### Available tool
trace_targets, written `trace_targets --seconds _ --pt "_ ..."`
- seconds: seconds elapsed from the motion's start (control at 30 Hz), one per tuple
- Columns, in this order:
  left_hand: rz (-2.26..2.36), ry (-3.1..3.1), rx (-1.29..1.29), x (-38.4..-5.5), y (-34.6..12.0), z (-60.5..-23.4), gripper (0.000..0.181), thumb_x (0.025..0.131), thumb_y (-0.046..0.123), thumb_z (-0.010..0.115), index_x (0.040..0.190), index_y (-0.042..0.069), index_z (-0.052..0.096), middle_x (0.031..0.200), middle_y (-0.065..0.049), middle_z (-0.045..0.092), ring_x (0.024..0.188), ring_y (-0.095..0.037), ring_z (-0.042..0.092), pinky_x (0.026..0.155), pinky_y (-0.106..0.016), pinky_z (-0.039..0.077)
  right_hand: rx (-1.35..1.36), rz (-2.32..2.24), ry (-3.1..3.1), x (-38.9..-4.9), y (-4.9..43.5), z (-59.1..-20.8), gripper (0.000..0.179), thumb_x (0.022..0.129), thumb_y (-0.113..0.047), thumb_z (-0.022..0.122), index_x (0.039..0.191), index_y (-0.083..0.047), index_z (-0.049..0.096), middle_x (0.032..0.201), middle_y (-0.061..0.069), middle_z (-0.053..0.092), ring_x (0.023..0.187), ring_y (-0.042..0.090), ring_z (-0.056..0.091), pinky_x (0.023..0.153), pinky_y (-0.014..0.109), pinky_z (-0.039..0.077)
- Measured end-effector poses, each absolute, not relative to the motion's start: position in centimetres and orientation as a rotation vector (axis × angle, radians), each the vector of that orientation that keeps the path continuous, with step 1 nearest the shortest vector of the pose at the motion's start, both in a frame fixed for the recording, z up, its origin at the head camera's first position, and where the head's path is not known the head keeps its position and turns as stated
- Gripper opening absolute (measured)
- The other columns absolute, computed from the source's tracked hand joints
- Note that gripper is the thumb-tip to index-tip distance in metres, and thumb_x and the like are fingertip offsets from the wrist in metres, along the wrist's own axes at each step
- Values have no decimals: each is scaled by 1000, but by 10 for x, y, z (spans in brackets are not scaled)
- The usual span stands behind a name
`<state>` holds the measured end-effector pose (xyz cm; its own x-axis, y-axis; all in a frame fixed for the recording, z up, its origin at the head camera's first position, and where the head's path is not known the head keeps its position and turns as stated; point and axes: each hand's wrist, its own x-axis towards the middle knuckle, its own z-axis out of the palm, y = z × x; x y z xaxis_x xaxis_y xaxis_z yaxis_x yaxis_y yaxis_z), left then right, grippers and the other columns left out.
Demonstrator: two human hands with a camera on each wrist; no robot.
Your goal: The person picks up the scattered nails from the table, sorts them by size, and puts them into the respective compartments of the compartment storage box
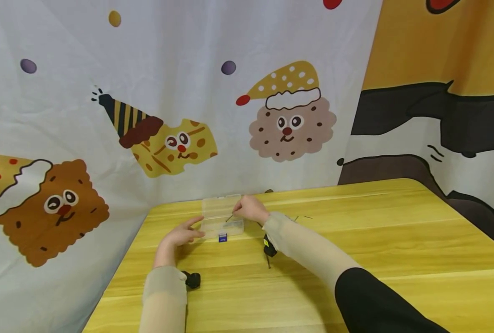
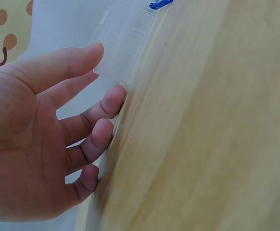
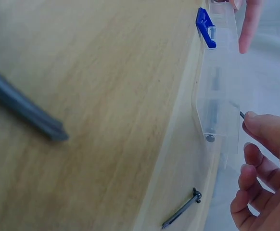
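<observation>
A clear plastic box [image 1: 207, 229] with a blue latch [image 1: 223, 237] lies opened near the table's back edge, its lid [image 1: 213, 206] folded away behind. My left hand [image 1: 182, 235] touches the box's left end with straight thumb and forefinger; its other fingers rest loosely on the table in the left wrist view. Over the right part of the box, my right hand [image 1: 251, 210] pinches a thin dark nail [image 1: 229, 218] between thumb and forefinger. Inside the box, a grey nail [image 3: 214, 115] shows through the wall. The right fingertips partly hide the held nail.
Several nails [image 1: 308, 217] lie on the wooden table [image 1: 380, 231] right of the box, partly behind the right forearm. A dark pointed rod [image 1: 268, 262] shows below the right wrist's camera [image 1: 268, 246]. A patterned curtain [image 1: 188, 92] hangs behind the table.
</observation>
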<state>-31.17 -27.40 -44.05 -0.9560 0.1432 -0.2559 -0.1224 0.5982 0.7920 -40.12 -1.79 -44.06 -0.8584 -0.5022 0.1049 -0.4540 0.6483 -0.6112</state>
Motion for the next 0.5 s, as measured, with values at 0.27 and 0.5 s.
trace_targets --seconds 0.27,0.5 --pt "1300 2529 24 -313 -273 -443 66 94 23 64 152 19 34 147 -30 34 116 -47 51 102 -60 34 -814 -1054 2743 -405 -11 -439 12 90 -18 70 97 -13 79 98 0 73 80 10 65 70 28 53" --pt "1293 2527 62 -314 -275 -444 66 95 22 62 153 16 31 146 -31 35 118 -47 50 102 -60 35 -860 -1103 2705 -410 4 -432 17 91 -16 69 102 -7 77 100 2 73 89 14 67 79 30 54"
